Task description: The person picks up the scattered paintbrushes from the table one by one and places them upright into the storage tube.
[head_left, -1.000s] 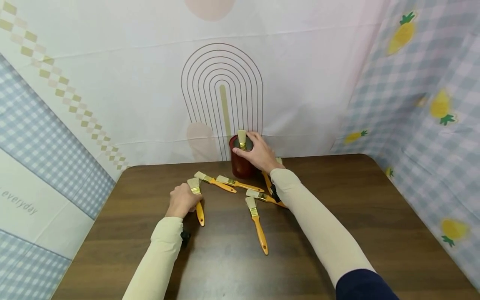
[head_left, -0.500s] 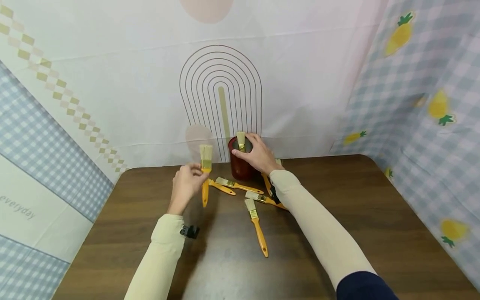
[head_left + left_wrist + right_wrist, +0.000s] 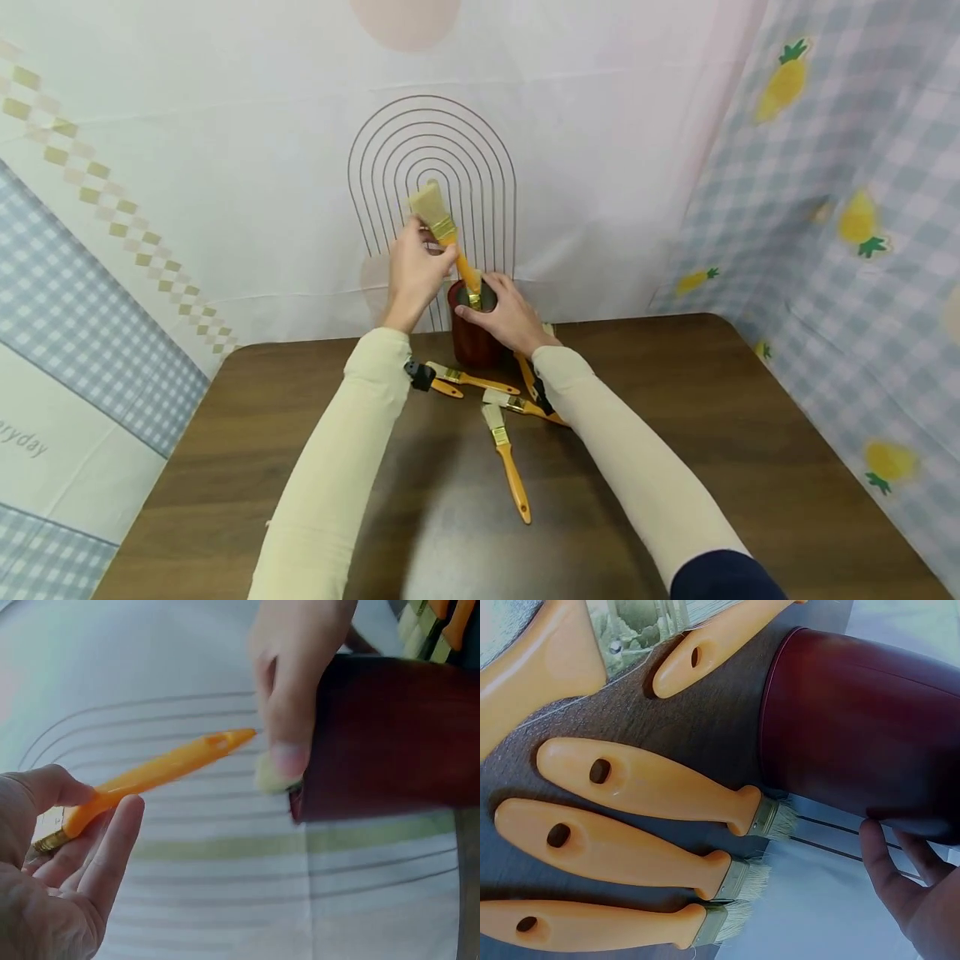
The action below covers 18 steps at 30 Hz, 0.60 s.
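Note:
My left hand [image 3: 415, 271] pinches a paintbrush [image 3: 431, 207] between thumb and fingers. Its pale bristles point up and its orange handle slants down toward a dark red cylindrical cup [image 3: 471, 343]. In the left wrist view the tip of this handle [image 3: 161, 769] is close to the cup's mouth. My right hand [image 3: 513, 315] grips the cup at its rim, the thumb near a second brush [image 3: 475, 302] standing bristles-up inside. Fingers of the right hand [image 3: 900, 889] also lie against the cup wall in the right wrist view. The inside of the cup is mostly hidden.
On the dark wooden table [image 3: 645, 400], several similar paintbrushes lie before the cup, among them one near the middle [image 3: 512, 475] and one just below the cup [image 3: 480, 382]. Another [image 3: 527, 375] is partly behind the right wrist. A patterned cloth [image 3: 615, 167] hangs behind the table.
My left hand has lifted the paintbrush off the table and brought it up and right, tilting its handle toward the cup. The right hand stays on the cup.

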### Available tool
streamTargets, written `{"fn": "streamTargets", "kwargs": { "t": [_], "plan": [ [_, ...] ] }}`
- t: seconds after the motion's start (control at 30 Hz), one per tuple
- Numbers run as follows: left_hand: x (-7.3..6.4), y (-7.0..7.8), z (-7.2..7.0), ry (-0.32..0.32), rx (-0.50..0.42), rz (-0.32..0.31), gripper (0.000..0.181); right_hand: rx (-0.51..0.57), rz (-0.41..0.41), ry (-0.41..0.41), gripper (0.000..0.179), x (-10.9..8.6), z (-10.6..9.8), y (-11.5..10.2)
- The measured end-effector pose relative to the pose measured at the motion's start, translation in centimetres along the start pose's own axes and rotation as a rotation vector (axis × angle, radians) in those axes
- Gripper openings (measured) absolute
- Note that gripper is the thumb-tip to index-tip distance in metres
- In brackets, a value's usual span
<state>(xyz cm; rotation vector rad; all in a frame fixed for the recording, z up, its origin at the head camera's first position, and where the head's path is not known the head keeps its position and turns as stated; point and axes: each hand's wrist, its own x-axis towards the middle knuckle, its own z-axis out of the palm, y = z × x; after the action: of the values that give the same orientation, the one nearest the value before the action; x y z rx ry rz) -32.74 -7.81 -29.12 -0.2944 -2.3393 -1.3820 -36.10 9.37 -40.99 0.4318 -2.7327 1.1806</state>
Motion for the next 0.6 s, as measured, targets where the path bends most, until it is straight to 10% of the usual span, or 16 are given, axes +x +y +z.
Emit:
{"fn": "streamTargets", "kwargs": {
  "t": [0.6],
  "plan": [
    [-0.6,-3.7,2.7,-0.339,0.381,-0.035,0.016,-0.025,0.005,-0.02,0.093,0.0,0.6,-1.3]
  ]
}}
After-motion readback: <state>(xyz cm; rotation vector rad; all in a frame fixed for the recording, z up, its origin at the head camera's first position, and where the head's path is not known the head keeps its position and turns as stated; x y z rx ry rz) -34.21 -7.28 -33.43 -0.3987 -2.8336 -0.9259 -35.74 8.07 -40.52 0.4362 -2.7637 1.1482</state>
